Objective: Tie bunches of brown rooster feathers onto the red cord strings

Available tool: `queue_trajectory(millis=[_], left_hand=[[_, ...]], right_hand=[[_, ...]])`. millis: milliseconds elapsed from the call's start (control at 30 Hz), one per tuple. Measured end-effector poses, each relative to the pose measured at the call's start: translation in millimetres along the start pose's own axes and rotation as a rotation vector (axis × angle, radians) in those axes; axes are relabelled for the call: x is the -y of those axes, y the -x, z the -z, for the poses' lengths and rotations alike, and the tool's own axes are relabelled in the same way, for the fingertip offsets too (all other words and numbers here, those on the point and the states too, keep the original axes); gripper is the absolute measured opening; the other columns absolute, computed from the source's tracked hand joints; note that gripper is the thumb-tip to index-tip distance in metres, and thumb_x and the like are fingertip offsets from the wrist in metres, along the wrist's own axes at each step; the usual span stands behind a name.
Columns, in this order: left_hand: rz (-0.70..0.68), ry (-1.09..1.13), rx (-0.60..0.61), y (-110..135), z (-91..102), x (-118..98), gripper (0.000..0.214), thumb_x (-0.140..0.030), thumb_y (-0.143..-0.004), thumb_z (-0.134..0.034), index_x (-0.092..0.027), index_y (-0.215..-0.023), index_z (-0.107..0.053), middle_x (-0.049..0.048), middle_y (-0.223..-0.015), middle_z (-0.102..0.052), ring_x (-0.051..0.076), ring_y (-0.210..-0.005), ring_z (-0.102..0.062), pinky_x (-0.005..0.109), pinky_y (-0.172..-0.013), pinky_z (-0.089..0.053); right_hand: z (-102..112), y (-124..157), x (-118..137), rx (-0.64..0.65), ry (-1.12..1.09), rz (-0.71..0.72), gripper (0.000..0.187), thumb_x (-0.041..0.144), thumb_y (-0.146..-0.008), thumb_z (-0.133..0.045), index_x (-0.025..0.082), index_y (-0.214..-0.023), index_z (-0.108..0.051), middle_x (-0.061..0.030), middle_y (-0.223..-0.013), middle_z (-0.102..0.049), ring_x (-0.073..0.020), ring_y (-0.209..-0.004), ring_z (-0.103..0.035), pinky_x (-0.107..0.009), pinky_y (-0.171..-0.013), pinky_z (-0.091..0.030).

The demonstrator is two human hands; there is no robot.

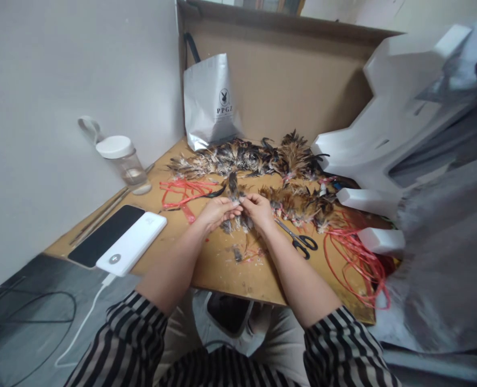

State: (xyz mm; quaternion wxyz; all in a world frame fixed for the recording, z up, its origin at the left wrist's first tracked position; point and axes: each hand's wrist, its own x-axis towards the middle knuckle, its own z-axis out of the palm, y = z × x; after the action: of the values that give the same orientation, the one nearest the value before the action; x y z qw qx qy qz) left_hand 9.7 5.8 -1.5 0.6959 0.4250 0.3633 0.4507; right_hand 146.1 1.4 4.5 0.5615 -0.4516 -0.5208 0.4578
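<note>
My left hand (pixel 218 210) and my right hand (pixel 257 208) meet over the middle of a wooden board (pixel 226 269). Both pinch a small bunch of brown feathers (pixel 234 189) that stands up between the fingertips. More loose feathers (pixel 238 223) lie under the hands. A long row of bundled brown feathers (pixel 246 156) runs across the back of the board, and another heap of feathers (pixel 303 207) lies to the right of my right hand. Black-handled scissors (pixel 300 240) rest just right of my right wrist.
Red plastic string (pixel 182 191) lies left of the hands, and a bigger tangle of string (pixel 359 263) at the right edge. A white power bank (pixel 132 243) on a phone (pixel 105 234), a lidded jar (pixel 125 161), a silver bag (pixel 209 102) and white foam blocks (pixel 383 140) surround the board.
</note>
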Motion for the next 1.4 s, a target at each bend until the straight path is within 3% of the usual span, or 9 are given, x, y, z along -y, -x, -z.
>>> queue_trajectory(millis=[167, 300, 500, 633, 733, 900, 1033, 1200, 1400], left_hand=[[-0.007, -0.089, -0.046, 2.5, -1.7, -4.2, 0.016, -0.02, -0.065, -0.068, -0.006, -0.069, -0.062, 0.0089, -0.066, -0.065, 0.007, -0.052, -0.058, 0.015, -0.049, -0.044], [-0.1, -0.022, -0.126, 0.1, 5.7, -9.3, 0.015, -0.021, -0.067, -0.066, -0.007, -0.069, -0.061, 0.0081, -0.067, -0.065, 0.006, -0.051, -0.057, 0.014, -0.046, -0.041], [-0.211, 0.145, -0.251, -4.4, 19.9, -14.5, 0.015, -0.021, -0.067, -0.066, -0.008, -0.07, -0.06, 0.0068, -0.069, -0.065, 0.004, -0.051, -0.055, 0.012, -0.045, -0.039], [-0.218, 0.147, -0.254, -5.1, 20.4, -13.5, 0.015, -0.021, -0.066, -0.066, -0.007, -0.069, -0.061, 0.0066, -0.069, -0.065, 0.004, -0.05, -0.054, 0.012, -0.042, -0.038], [-0.219, 0.152, -0.265, -5.2, 20.0, -13.4, 0.015, -0.021, -0.065, -0.067, -0.008, -0.067, -0.06, 0.0065, -0.068, -0.065, 0.005, -0.05, -0.054, 0.012, -0.042, -0.038], [-0.25, 0.18, -0.286, -4.4, 21.4, -16.6, 0.018, -0.023, -0.064, -0.069, -0.008, -0.071, -0.06, 0.0067, -0.072, -0.066, 0.004, -0.05, -0.054, 0.012, -0.043, -0.039], [-0.261, 0.203, -0.306, -4.6, 21.9, -16.4, 0.016, -0.021, -0.065, -0.068, -0.009, -0.071, -0.06, 0.0064, -0.072, -0.066, 0.004, -0.05, -0.054, 0.011, -0.042, -0.038], [-0.147, 0.161, -0.206, -2.6, 17.6, -12.7, 0.013, -0.019, -0.067, -0.066, -0.009, -0.07, -0.06, 0.0086, -0.075, -0.067, 0.006, -0.053, -0.058, 0.012, -0.042, -0.04], [0.029, 0.099, -0.007, 4.1, 6.4, -9.5, 0.013, -0.017, -0.068, -0.066, -0.007, -0.075, -0.063, 0.0133, -0.086, -0.067, 0.009, -0.06, -0.061, 0.012, -0.046, -0.044]], right_hand=[[0.9, -1.4, -1.4, 0.001, 0.063, 0.024, 0.025, 0.04, -0.063, -0.061, 0.015, -0.063, -0.055, 0.0051, -0.048, -0.047, -0.0063, -0.043, -0.036, -0.019, -0.044, -0.029], [2.4, 2.2, 6.5, 0.041, 0.19, 0.037, 0.027, 0.04, -0.064, -0.06, 0.014, -0.07, -0.06, 0.0018, -0.056, -0.054, -0.0074, -0.047, -0.042, -0.02, -0.048, -0.033], [-6.5, 23.0, 18.5, 0.431, 0.709, 0.019, 0.022, 0.036, -0.068, -0.055, 0.016, -0.068, -0.064, -0.0001, -0.06, -0.06, -0.0095, -0.053, -0.049, -0.021, -0.052, -0.035], [-21.2, 38.7, 20.5, 0.428, 1.147, 0.079, 0.017, 0.034, -0.066, -0.055, 0.02, -0.069, -0.065, -0.0037, -0.068, -0.064, -0.0159, -0.063, -0.056, -0.025, -0.056, -0.036], [-26.7, 42.9, 19.3, 0.444, 1.261, 0.086, 0.014, 0.026, -0.065, -0.053, 0.02, -0.067, -0.065, -0.0055, -0.068, -0.065, -0.0174, -0.063, -0.057, -0.026, -0.054, -0.035], [-14.8, 30.7, 16.1, 0.496, 0.888, -0.042, 0.009, 0.022, -0.062, -0.054, 0.017, -0.059, -0.061, -0.002, -0.057, -0.062, -0.0108, -0.05, -0.053, -0.021, -0.048, -0.034], [2.4, 12.3, 14.4, 0.374, 0.359, -0.282, 0.012, 0.028, -0.063, -0.056, 0.016, -0.063, -0.058, -0.0001, -0.057, -0.061, -0.0063, -0.037, -0.043, -0.018, -0.036, -0.03], [10.8, -0.3, 12.1, 0.108, 0.002, -0.186, 0.018, 0.032, -0.061, -0.062, 0.015, -0.061, -0.055, 0.0038, -0.046, -0.052, -0.0045, -0.034, -0.035, -0.017, -0.033, -0.023], [4.1, 0.4, 11.6, -0.053, -0.085, -0.086, 0.018, 0.031, -0.06, -0.062, 0.017, -0.061, -0.051, 0.0079, -0.04, -0.041, -0.0048, -0.035, -0.031, -0.018, -0.037, -0.023]])
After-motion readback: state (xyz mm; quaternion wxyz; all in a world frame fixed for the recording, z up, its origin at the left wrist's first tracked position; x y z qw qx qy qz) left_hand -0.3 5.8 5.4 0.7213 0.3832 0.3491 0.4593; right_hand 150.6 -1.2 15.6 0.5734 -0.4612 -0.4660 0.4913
